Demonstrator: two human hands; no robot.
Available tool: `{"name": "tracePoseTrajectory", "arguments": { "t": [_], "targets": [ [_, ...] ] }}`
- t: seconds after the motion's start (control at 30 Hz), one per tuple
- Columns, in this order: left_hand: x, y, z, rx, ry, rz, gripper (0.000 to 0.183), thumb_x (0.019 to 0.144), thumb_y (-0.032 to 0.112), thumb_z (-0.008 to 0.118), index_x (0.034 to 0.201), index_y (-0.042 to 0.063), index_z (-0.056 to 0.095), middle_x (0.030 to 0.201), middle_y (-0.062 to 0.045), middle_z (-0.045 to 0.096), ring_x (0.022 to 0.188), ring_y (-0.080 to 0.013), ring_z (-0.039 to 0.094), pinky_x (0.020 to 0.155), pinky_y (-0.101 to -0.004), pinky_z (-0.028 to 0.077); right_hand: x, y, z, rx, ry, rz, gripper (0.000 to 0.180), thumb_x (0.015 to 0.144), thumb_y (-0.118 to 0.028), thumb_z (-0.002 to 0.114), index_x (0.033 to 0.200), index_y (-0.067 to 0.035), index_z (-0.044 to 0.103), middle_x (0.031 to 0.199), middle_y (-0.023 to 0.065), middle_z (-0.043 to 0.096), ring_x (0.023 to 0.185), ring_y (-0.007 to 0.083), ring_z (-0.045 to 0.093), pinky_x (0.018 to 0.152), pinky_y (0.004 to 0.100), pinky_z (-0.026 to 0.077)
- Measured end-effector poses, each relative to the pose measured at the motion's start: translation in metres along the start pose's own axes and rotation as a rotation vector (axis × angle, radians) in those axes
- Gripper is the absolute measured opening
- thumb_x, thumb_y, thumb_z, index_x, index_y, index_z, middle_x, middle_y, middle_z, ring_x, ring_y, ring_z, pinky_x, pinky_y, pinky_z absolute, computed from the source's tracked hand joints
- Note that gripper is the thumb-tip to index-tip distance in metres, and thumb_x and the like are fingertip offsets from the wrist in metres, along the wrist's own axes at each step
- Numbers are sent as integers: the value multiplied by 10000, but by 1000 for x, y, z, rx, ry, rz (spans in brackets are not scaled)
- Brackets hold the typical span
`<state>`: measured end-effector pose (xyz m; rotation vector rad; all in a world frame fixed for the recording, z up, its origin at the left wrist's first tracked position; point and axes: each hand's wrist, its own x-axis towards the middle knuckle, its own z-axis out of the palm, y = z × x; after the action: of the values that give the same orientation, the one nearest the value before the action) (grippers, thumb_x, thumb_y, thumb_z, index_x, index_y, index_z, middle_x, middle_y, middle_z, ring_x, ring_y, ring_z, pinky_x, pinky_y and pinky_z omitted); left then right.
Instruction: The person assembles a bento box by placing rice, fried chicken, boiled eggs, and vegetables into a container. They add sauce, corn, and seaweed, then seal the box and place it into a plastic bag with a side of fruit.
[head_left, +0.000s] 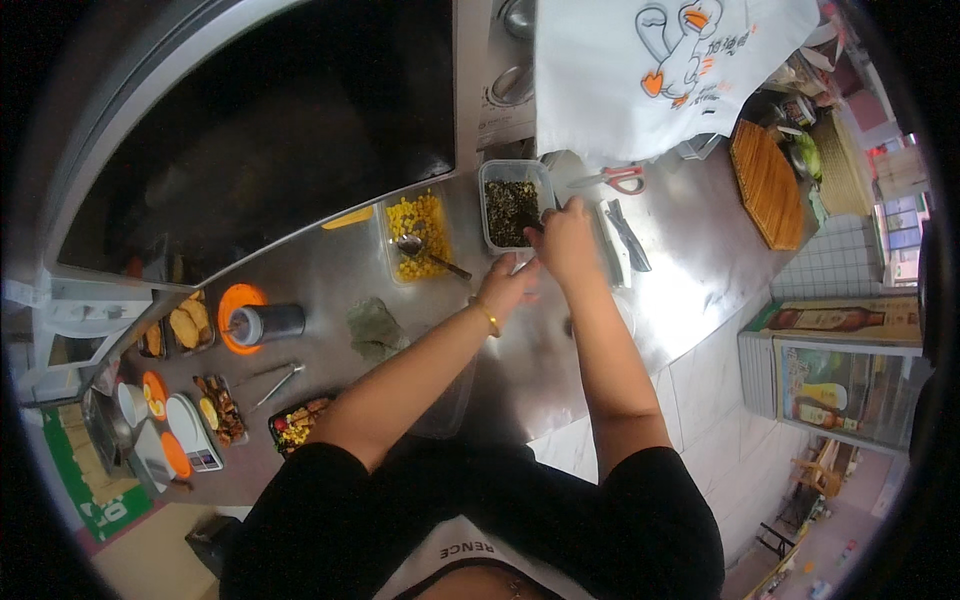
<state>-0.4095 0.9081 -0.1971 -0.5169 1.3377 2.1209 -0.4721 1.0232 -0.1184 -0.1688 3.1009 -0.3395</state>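
A clear plastic container (517, 163) of dark flakes mixed with pale seeds, which look like shredded seaweed and sesame (511, 206), sits on the steel counter. My right hand (568, 238) is at its right side, fingers bent over the near right corner. Whether those fingers pinch anything is hidden. Just below the near edge is my left hand (508, 285), slightly blurred, its fingers apart and no held object visible; a gold bangle circles that wrist. To the left, a tub of corn kernels (435, 225) has a metal spoon (442, 259) resting in it.
Red-handled scissors (624, 180) and dark utensils (628, 236) lie to the right. A large dark-fronted appliance (300, 112) overhangs the counter's back left. Leftward are a dark jar (274, 324), tongs (277, 386), a filled meal box (298, 421) and a scale (196, 439). A wooden board (769, 187) stands far right.
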Motion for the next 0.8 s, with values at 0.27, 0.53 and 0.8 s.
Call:
{"name": "tracePoseTrajectory", "arguments": {
  "t": [0.27,0.53,0.8],
  "targets": [
    [-46,-32,-25,369,44,282,313,1020,344,574,1081,38,601,998,-68,665,925,-165,629,800,-303,500,-59,5,-27,37,157,62,250,880,-95,617,1110,-17,675,851,145,647,823,343,651,718,440,546],
    [-228,-14,-84,696,-24,532,249,978,259,618,921,17,603,791,-117,582,700,-245,556,681,-356,466,-210,-55,-60,225,253,-300,294,876,4,634,1162,-39,686,801,151,631,714,335,637,657,403,530],
    [-367,-32,-195,740,207,627,197,951,202,632,936,6,615,869,-145,615,779,-290,602,702,-375,478,-297,-218,4,931,-58,-30,202,989,-123,598,1109,5,699,700,32,605,587,127,556,546,273,447]
  ]
}}
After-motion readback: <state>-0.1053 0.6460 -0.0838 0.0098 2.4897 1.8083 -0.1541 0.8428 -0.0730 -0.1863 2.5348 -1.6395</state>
